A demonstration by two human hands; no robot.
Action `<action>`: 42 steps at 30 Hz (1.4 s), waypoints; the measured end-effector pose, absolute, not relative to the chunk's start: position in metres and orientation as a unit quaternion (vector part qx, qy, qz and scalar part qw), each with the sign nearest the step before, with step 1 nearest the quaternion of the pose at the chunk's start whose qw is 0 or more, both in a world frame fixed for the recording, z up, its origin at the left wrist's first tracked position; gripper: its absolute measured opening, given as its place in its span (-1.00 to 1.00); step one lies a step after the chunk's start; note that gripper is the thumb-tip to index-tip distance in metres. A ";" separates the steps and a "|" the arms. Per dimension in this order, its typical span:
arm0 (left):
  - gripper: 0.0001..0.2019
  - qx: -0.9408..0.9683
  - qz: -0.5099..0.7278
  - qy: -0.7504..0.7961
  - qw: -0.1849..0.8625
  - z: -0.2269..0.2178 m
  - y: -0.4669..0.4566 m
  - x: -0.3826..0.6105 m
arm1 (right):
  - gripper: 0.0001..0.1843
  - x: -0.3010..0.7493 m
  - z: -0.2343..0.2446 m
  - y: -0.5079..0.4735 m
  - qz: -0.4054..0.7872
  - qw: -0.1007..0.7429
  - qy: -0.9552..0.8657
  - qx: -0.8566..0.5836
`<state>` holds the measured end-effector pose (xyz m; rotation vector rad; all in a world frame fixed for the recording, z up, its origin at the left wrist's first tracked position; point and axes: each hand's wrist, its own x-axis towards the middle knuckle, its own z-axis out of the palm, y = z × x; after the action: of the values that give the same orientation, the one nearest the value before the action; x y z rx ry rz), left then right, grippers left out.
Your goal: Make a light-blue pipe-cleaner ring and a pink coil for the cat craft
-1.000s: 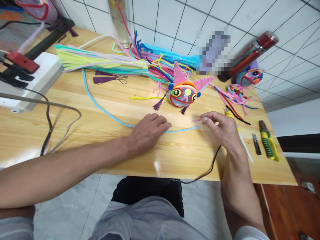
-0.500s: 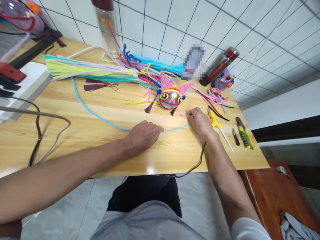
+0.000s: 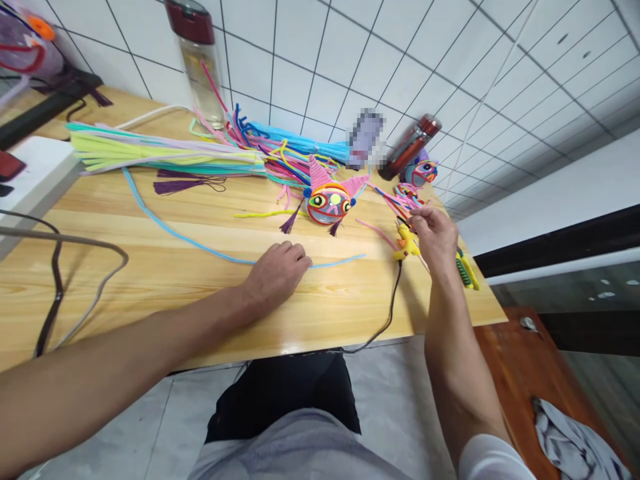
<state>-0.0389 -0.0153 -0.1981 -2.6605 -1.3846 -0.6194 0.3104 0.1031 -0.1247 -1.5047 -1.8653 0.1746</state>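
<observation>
My left hand (image 3: 277, 270) rests on the wooden table (image 3: 165, 280), its fingers curled down onto a long light blue pipe cleaner (image 3: 175, 230) that runs under it. My right hand (image 3: 433, 233) hovers over a yellow glue gun (image 3: 406, 248) near the table's right end. Its thumb and fingers pinch the end of a thin pipe cleaner from a small tangle (image 3: 403, 195). A loose pink pipe cleaner (image 3: 377, 233) lies between my hands. A pipe-cleaner fish figure (image 3: 327, 200) with big eyes stands just beyond.
A bundle of coloured pipe cleaners (image 3: 165, 150) and a purple tassel (image 3: 175, 185) lie at the back. Two bottles (image 3: 197, 60) (image 3: 410, 147) and a second figure (image 3: 423, 172) stand by the tiled wall. Green-handled pliers (image 3: 467, 270) lie right. Cables (image 3: 75, 267) cross the left side. The gun's black cord (image 3: 385, 320) hangs off the front edge.
My right hand has let go of the pink pipe cleaner and moved right and away, over the glue gun, to the tangle. My left hand stays put. The view has turned rightward.
</observation>
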 end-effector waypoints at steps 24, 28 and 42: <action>-0.79 -0.861 -0.149 -0.486 -0.011 -0.182 -0.020 -0.031 | -0.84 0.233 -0.168 0.017 0.037 0.144 -0.921 -0.361; -0.79 -0.861 -0.168 -0.480 -0.015 -0.181 -0.023 -0.031 | -0.77 0.257 -0.158 0.018 0.014 0.130 -0.924 -0.360; -0.79 -0.873 -0.211 -0.438 -0.031 -0.193 -0.008 -0.048 | -0.55 0.370 -0.106 -0.011 0.101 0.113 -0.809 -0.569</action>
<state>-0.0483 -0.0076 -0.1932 -2.7987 -1.4030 -0.6762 0.3697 -0.0115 -0.1061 -1.6679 -2.3722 0.2959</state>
